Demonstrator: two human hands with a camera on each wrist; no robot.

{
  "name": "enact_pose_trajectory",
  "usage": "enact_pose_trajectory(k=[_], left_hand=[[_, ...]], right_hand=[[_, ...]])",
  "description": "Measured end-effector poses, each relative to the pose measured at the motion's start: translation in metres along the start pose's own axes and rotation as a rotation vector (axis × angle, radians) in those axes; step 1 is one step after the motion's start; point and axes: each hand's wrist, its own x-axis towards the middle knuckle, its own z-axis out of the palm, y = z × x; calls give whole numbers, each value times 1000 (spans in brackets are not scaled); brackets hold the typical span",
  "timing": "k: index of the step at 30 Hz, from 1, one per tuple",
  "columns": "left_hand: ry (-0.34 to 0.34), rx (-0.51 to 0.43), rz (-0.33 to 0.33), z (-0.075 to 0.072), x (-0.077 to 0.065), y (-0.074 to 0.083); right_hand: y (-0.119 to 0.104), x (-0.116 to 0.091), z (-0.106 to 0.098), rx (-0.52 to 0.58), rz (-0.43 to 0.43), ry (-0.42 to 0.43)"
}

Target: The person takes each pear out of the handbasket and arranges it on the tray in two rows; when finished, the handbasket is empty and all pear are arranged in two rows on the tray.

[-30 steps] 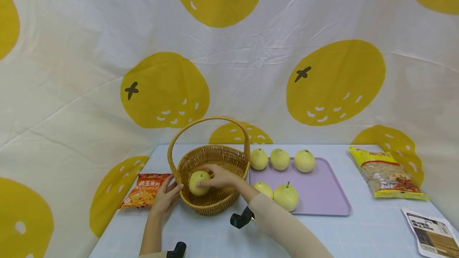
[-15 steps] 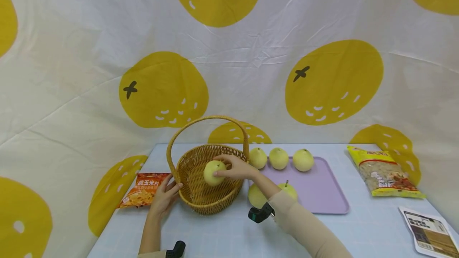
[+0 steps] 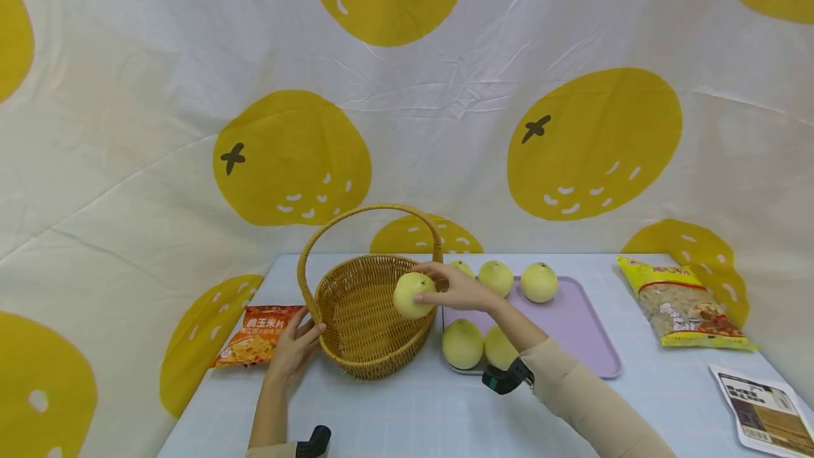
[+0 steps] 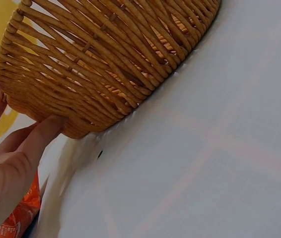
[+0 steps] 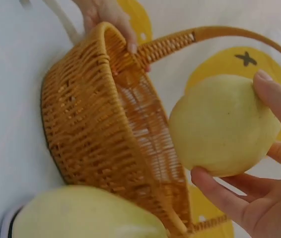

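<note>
A pale yellow pear is held in my right hand, above the right side of the wicker basket. In the right wrist view, the thumb and fingertips grip the pear from one side, and it is clear of the rim. My left hand holds the basket's left rim near the foot of the tall handle. Seen from the left wrist, its fingers lie against the woven wall. No fruit shows in the visible part of the basket's inside.
Right of the basket lies a purple tray, with several pears on or by it. An orange snack bag lies left of the basket. A yellow food bag and a white-and-brown packet lie far right.
My right hand has lifted the pear out of the basket's bottom and carried it right, up to the right rim. The left hand and the basket have stayed in place.
</note>
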Motion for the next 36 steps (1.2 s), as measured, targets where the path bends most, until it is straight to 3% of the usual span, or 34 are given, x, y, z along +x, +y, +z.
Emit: enact_pose_trajectory(k=[10, 15, 20, 23, 36], left_hand=[[-1, -3, -2, -2, 0, -2], [-1, 0, -2, -2, 0, -2], [-1, -6, -4, -1, 0, -1], [1, -1, -8, 0, 0, 0], [12, -4, -14, 2, 0, 2]], right_hand=[[4, -41, -39, -18, 13, 69], [8, -61, -57, 23, 42, 104], [7, -83, -74, -27, 61, 169], [11, -98, -84, -79, 88, 215], [36, -151, -110, -69, 233, 295]])
